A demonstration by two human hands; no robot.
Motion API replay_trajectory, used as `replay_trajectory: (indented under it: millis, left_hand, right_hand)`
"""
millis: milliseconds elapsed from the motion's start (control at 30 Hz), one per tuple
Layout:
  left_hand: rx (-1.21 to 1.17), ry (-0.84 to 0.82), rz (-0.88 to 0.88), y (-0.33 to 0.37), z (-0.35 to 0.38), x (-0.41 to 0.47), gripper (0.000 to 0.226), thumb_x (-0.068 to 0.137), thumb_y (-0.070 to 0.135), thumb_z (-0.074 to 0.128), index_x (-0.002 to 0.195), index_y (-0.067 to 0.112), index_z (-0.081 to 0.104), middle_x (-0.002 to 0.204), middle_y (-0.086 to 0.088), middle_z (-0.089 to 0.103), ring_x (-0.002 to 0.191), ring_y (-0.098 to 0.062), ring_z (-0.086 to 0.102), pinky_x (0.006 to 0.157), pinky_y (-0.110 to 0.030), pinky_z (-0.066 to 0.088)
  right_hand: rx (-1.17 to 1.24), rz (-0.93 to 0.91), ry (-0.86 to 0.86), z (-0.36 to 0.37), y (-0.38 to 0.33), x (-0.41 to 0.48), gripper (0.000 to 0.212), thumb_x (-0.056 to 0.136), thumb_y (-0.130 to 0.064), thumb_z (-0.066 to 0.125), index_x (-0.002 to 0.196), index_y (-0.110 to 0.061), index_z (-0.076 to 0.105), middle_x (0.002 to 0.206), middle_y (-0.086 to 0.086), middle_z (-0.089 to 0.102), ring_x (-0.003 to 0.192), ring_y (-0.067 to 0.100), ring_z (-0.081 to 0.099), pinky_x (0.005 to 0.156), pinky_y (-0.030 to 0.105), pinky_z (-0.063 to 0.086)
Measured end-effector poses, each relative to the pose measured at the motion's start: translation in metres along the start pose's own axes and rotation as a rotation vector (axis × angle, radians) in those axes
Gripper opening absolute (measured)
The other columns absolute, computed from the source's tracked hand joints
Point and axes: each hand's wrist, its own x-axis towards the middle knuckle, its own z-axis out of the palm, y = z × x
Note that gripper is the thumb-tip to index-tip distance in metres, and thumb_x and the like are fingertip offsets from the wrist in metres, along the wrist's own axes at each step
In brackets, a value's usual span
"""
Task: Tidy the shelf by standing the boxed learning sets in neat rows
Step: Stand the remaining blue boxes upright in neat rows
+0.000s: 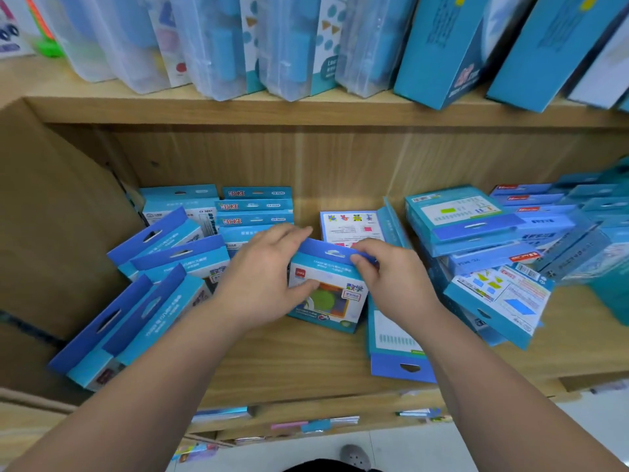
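A small blue boxed learning set (335, 294) with a colourful window front stands tilted in the middle of the wooden shelf (289, 362). My left hand (265, 277) grips its left side, thumb on the front and fingers over the top. My right hand (391, 274) pinches its blue hanging tab at the top right. Several like boxes (163, 267) lean in a slanted row on the left. Behind them more boxes (255, 209) stand upright. A messy pile of boxes (493, 233) lies on the right.
A flat box (394, 338) lies on the shelf just right of the held one, and another (350, 224) leans behind it. A cardboard carton (51, 250) fills the shelf's left end. Clear cases and tall blue boxes (442, 52) stand on the upper shelf.
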Motion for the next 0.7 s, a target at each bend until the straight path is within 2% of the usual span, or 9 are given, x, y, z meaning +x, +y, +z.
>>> replay_trajectory:
  millis: [100,167,233,333,400,467,600,700]
  left_hand:
    - [-0.042,-0.089,-0.047,0.003,0.004,0.002,0.086,0.082,0.045,0.075,0.153,0.031,0.029,0.153,0.013,0.034,0.138,-0.010,0.036,0.111,-0.032,0.037]
    - [-0.040,-0.106,-0.065,0.005,0.006,0.003,0.081,0.083,0.042,0.075,0.151,0.034,0.032,0.144,0.012,0.041,0.130,-0.012,0.044,0.105,-0.035,0.043]
    - [-0.034,-0.096,-0.080,0.005,0.006,0.003,0.069,0.081,0.041,0.076,0.142,0.034,0.042,0.131,0.009,0.049,0.120,-0.014,0.052,0.097,-0.038,0.047]
    - [0.028,-0.097,-0.090,0.008,0.003,-0.001,0.054,0.081,0.043,0.075,0.127,0.032,0.050,0.119,0.010,0.055,0.110,-0.014,0.055,0.089,-0.037,0.050]
    - [0.079,-0.092,-0.105,0.008,-0.001,-0.005,0.051,0.080,0.046,0.074,0.124,0.031,0.053,0.117,0.010,0.058,0.108,-0.013,0.055,0.087,-0.036,0.050]
    - [0.130,-0.090,-0.130,0.007,-0.007,-0.010,0.047,0.078,0.050,0.075,0.118,0.032,0.057,0.114,0.011,0.060,0.105,-0.013,0.056,0.083,-0.034,0.051]
    - [0.264,-0.098,-0.204,0.003,-0.023,-0.020,0.041,0.073,0.052,0.073,0.106,0.033,0.058,0.106,0.012,0.063,0.100,-0.015,0.059,0.075,-0.032,0.048]
    - [0.378,-0.108,-0.257,-0.001,-0.033,-0.026,0.040,0.071,0.053,0.071,0.104,0.034,0.057,0.099,0.011,0.065,0.094,-0.015,0.061,0.069,-0.031,0.049]
  right_hand:
    - [0.080,0.017,-0.075,-0.003,0.003,0.001,0.007,0.095,-0.024,0.064,0.096,-0.023,0.071,0.063,-0.007,0.057,0.060,0.011,0.049,0.059,0.029,0.038]
    - [0.110,0.009,-0.107,-0.005,0.005,0.000,0.007,0.096,-0.027,0.064,0.096,-0.025,0.070,0.067,-0.005,0.061,0.062,0.013,0.052,0.059,0.032,0.043]
    - [0.134,0.006,-0.144,-0.006,0.004,-0.002,0.009,0.093,-0.035,0.066,0.099,-0.029,0.068,0.073,-0.006,0.065,0.066,0.012,0.056,0.062,0.034,0.048]
    - [0.217,0.048,-0.258,-0.008,0.001,-0.007,0.042,0.076,-0.048,0.079,0.112,-0.035,0.063,0.089,-0.015,0.070,0.077,0.005,0.065,0.071,0.031,0.056]
    - [0.170,0.060,-0.320,-0.008,-0.001,-0.008,0.056,0.070,-0.040,0.087,0.118,-0.039,0.058,0.097,-0.016,0.070,0.085,0.003,0.066,0.076,0.031,0.058]
    - [0.083,0.025,-0.348,-0.005,-0.006,-0.007,0.052,0.072,-0.033,0.085,0.114,-0.039,0.055,0.097,-0.015,0.070,0.088,0.006,0.066,0.077,0.036,0.058]
    - [-0.116,-0.113,-0.313,0.006,-0.025,0.000,0.042,0.077,-0.039,0.077,0.112,-0.035,0.055,0.101,-0.009,0.069,0.096,0.018,0.063,0.075,0.036,0.052]
    - [-0.169,-0.231,-0.250,0.021,-0.042,0.005,0.049,0.079,-0.042,0.074,0.122,-0.035,0.052,0.109,-0.007,0.068,0.100,0.023,0.062,0.075,0.036,0.051]
